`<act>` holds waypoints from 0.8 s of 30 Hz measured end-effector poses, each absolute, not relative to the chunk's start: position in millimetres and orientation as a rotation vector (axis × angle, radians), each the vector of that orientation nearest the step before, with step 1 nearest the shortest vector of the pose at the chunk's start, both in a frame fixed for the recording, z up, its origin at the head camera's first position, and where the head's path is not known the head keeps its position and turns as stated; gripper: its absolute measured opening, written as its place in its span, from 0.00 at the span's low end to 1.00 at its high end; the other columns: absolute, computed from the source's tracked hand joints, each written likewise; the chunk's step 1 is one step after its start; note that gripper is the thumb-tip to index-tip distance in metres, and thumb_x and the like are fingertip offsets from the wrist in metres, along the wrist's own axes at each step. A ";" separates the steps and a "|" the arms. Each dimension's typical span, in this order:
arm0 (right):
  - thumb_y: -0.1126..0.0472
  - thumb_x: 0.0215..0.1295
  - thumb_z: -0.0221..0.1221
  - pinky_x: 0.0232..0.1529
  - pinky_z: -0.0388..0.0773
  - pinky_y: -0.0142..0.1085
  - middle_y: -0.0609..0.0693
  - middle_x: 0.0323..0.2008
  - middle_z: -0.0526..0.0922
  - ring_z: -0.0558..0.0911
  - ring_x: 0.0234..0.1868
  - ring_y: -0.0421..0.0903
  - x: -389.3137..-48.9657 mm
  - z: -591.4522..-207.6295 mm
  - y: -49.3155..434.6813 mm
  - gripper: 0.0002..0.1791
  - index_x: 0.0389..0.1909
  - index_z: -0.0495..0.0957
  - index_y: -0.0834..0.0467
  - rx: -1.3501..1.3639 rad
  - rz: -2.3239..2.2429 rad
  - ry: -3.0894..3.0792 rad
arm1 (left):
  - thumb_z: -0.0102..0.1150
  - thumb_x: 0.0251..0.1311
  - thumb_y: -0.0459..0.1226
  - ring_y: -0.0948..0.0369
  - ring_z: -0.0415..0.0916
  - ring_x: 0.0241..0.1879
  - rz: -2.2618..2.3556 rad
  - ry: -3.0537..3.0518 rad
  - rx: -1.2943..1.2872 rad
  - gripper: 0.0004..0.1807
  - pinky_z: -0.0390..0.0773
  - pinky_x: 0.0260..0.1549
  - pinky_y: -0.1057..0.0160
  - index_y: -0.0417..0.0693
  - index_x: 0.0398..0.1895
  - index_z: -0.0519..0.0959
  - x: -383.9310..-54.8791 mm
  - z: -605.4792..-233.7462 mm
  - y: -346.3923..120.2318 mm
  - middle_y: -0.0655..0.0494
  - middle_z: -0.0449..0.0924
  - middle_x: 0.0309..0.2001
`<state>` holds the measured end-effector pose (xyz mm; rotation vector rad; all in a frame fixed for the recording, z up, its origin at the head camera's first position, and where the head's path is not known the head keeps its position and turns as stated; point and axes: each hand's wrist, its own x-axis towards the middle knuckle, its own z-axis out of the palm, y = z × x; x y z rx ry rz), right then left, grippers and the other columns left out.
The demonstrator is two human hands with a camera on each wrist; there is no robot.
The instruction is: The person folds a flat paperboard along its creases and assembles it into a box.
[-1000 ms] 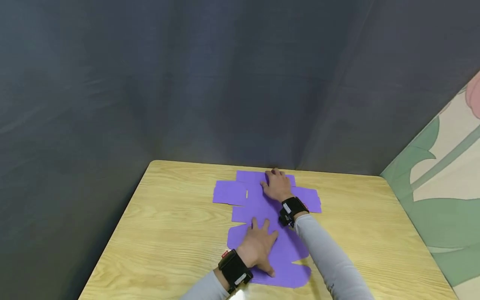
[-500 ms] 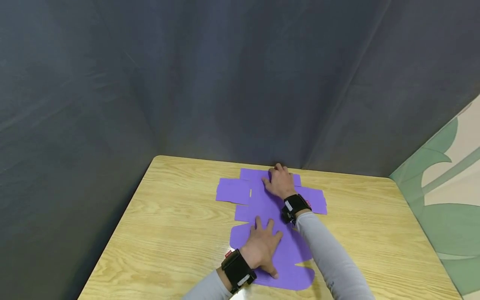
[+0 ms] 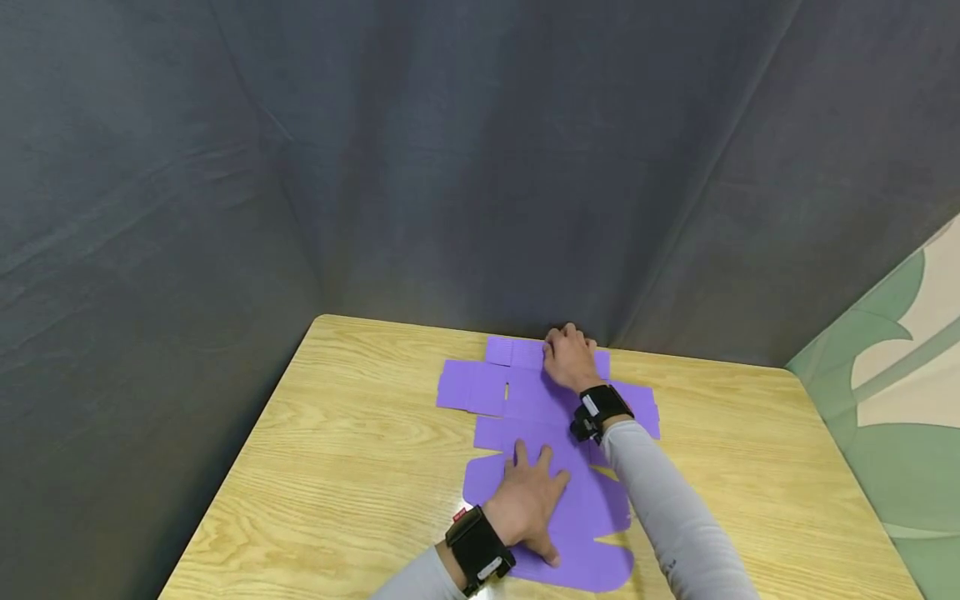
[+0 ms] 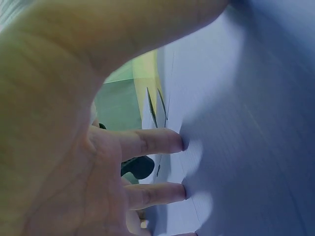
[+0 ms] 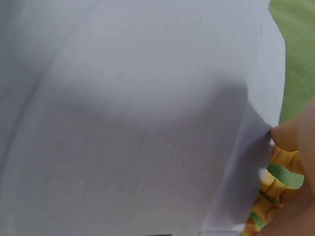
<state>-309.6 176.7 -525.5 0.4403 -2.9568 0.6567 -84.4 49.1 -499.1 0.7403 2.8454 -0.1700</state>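
A flat, unfolded purple cardboard box (image 3: 551, 433) with side flaps and slots lies on the wooden table. My left hand (image 3: 528, 500) rests on its near part with fingers spread; in the left wrist view the fingertips (image 4: 172, 142) press on the cardboard. My right hand (image 3: 572, 360) is at the far flap (image 3: 517, 352), its fingers curled over the outer edge. In the right wrist view a fingertip (image 5: 283, 135) meets the flap's edge, with other fingers (image 5: 278, 189) behind it, and a crease runs along the flap. Part of the flap is hidden by the right hand.
The wooden table (image 3: 360, 433) extends to both sides of the cardboard. A dark curtain (image 3: 480, 167) hangs right behind the table's far edge. On the right stands a panel with a green leaf pattern (image 3: 900, 467).
The head view has shifted a little. My right fingers have curled further over the far edge, and the far flap shows a clearer crease. My left hand stays in place on the cardboard.
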 end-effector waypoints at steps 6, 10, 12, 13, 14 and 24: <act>0.61 0.81 0.51 0.54 0.63 0.60 0.56 0.38 0.85 0.84 0.48 0.60 -311.0 -515.0 183.7 0.09 0.40 0.78 0.58 0.425 0.767 -2.951 | 0.84 0.18 0.76 0.37 0.67 0.69 -0.148 2.842 0.759 0.65 0.81 0.63 0.45 0.72 0.71 0.74 -85.5 -500.7 50.6 0.52 0.68 0.72; 0.61 0.79 0.53 0.54 0.62 0.59 0.55 0.38 0.86 0.84 0.48 0.59 -309.9 -503.2 185.2 0.09 0.42 0.80 0.57 0.450 0.800 -2.914 | 0.84 0.18 0.76 0.38 0.67 0.68 -0.133 2.841 0.762 0.64 0.81 0.62 0.45 0.72 0.71 0.75 -89.0 -500.5 50.2 0.52 0.69 0.69; 0.60 0.79 0.53 0.55 0.62 0.60 0.55 0.39 0.88 0.85 0.49 0.59 -308.1 -496.7 184.0 0.09 0.44 0.82 0.57 0.470 0.816 -2.894 | 0.84 0.18 0.75 0.39 0.67 0.67 -0.123 2.841 0.762 0.64 0.81 0.62 0.44 0.71 0.71 0.75 -90.8 -500.5 48.6 0.52 0.69 0.69; 0.60 0.79 0.54 0.55 0.62 0.60 0.55 0.40 0.88 0.85 0.50 0.59 -307.3 -494.0 183.3 0.09 0.45 0.82 0.57 0.481 0.821 -2.885 | 0.85 0.18 0.75 0.39 0.67 0.67 -0.121 2.841 0.762 0.64 0.81 0.61 0.43 0.71 0.71 0.75 -91.7 -500.3 47.5 0.52 0.69 0.68; 0.60 0.79 0.54 0.56 0.62 0.60 0.55 0.41 0.89 0.85 0.50 0.59 -306.4 -491.3 182.4 0.10 0.46 0.83 0.58 0.485 0.827 -2.877 | 0.85 0.18 0.75 0.38 0.67 0.67 -0.117 2.841 0.761 0.64 0.81 0.62 0.43 0.70 0.71 0.75 -92.6 -500.6 46.2 0.52 0.69 0.68; 0.61 0.79 0.54 0.59 0.63 0.60 0.55 0.45 0.91 0.87 0.51 0.59 -296.7 -470.9 170.5 0.12 0.47 0.85 0.59 0.562 0.783 -2.829 | 0.85 0.19 0.74 0.38 0.68 0.66 -0.102 2.849 0.751 0.64 0.82 0.60 0.44 0.67 0.70 0.76 -100.2 -501.9 38.1 0.51 0.70 0.68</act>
